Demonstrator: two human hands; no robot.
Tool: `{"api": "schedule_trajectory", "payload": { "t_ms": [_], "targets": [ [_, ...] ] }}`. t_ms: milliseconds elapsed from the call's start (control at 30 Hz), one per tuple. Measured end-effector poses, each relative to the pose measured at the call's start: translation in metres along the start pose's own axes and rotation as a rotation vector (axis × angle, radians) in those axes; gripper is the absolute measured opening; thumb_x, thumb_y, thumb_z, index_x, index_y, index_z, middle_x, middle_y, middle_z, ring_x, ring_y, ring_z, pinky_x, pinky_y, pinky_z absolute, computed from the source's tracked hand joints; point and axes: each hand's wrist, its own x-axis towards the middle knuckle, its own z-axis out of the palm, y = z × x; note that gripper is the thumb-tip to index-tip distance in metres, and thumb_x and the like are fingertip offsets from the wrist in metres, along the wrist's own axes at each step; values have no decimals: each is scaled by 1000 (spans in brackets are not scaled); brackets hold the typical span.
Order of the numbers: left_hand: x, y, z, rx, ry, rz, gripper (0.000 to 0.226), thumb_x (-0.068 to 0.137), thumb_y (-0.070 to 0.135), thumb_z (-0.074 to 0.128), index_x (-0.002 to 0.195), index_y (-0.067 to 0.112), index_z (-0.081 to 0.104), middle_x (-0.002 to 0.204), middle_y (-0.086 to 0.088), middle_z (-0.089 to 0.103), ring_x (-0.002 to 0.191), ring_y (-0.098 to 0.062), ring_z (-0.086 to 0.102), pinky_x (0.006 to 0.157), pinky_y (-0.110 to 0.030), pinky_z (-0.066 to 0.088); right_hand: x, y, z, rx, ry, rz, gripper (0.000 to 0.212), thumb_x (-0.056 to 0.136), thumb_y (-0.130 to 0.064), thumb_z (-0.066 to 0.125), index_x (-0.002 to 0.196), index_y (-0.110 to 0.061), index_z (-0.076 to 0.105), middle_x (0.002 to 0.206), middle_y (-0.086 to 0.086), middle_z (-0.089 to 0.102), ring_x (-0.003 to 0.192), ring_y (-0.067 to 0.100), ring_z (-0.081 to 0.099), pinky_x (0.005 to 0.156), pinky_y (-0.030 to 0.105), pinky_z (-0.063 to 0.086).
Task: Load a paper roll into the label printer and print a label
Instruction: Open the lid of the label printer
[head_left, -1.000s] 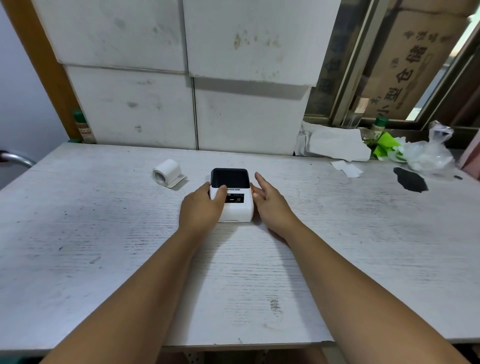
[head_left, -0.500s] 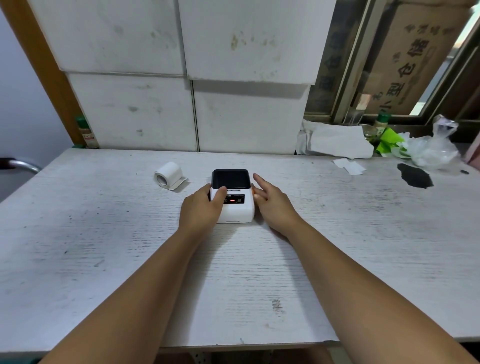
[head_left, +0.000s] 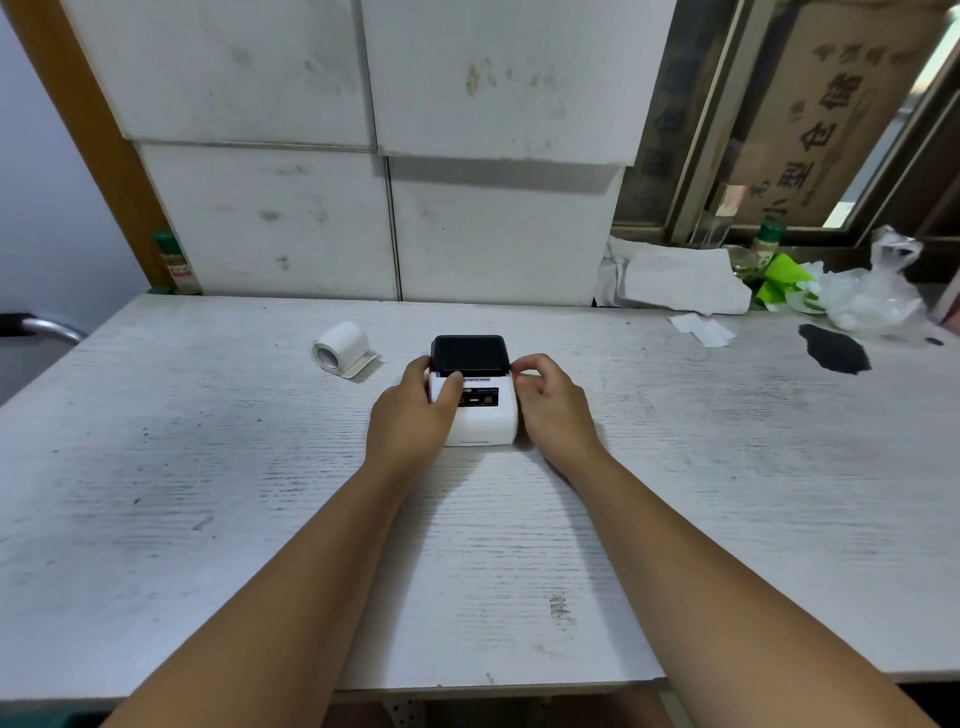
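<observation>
Table (head_left: 727, 519): white, wood-grain surface, scuffed and marked with dark specks. Label printer (head_left: 475, 410), white body with black lid, sits at centre. Paper roll (head_left: 340, 347) lies on its side to the printer's left, apart from it, loose end on the surface. At the far right: paper scraps (head_left: 701, 328), a black patch (head_left: 834, 349), crumpled white paper (head_left: 675, 280) and a clear plastic bag (head_left: 875, 296).

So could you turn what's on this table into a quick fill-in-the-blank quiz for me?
1. The label printer has a white body and a ____ lid.
2. The paper roll lies on the table to the printer's ____.
3. The left hand and right hand touch the ____.

Missing words: black; left; printer
</observation>
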Motion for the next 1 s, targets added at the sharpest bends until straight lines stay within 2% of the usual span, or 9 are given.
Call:
{"api": "schedule_trajectory", "payload": {
  "t_ms": [133,267,400,533,667,733,800,867,1000],
  "targets": [
    [-2,0,-2,-41,7,60,34,93,39,46,123,26,55,99,7,64,94,-16,57,76,-30,40,-1,-1,1,-50,35,-53,27,95,-23,44,110,-19,67,101,-4,72,94,15,64,81,30,50],
    [1,-4,-3,-128,-15,108,32,91,36,52,122,31,59,117,7,60,95,-4,51,82,-26,40,-3,0,-1,16,6,-61,30,95,-22,46,114,-23,68,109,-3,71,97,12,63,85,26,50],
    [9,-11,1,-191,-31,110,49,88,34,58,136,28,49,137,8,48,127,-8,42,99,-22,31,-4,1,-2,78,-4,-67,32,95,-28,51,124,-24,63,120,-3,66,108,11,62,95,32,50],
    [12,-14,1,-209,-59,94,59,85,37,61,141,33,41,144,10,40,138,-14,30,113,-36,27,-5,-2,-3,115,-10,-47,39,93,-26,55,132,-22,56,131,-3,61,117,11,58,103,35,47],
    [11,-15,-1,-262,-126,111,64,86,33,61,144,37,33,146,11,36,139,-11,22,107,-27,23,-5,-1,-5,142,-4,-38,42,92,-21,56,134,-19,54,139,-3,55,125,12,52,107,32,42],
    [11,-15,-1,-279,-146,113,69,83,38,61,144,38,30,146,12,37,139,-12,23,112,-33,24,-4,-1,-6,155,-9,-42,42,92,-19,55,134,-19,54,138,-4,55,123,11,53,101,26,43],
    [7,-10,-2,-341,-154,107,70,85,31,64,144,32,27,145,12,38,135,-9,29,105,-27,29,-4,-1,-6,157,-19,-43,41,93,-18,54,134,-19,53,135,-5,55,117,9,54,90,19,41],
    [5,-6,-3,-402,-147,90,59,87,22,65,136,26,33,142,7,40,126,-5,37,95,-21,30,-3,0,-6,156,-18,-42,40,94,-19,53,134,-20,52,134,-5,55,116,9,54,85,17,40],
    [3,-6,-3,-337,-185,88,30,88,26,62,114,26,46,145,8,39,105,3,42,90,-20,29,-6,-1,-6,174,-4,-45,36,92,-16,54,127,-26,54,123,-9,58,116,10,55,89,23,42]
  ]
}}
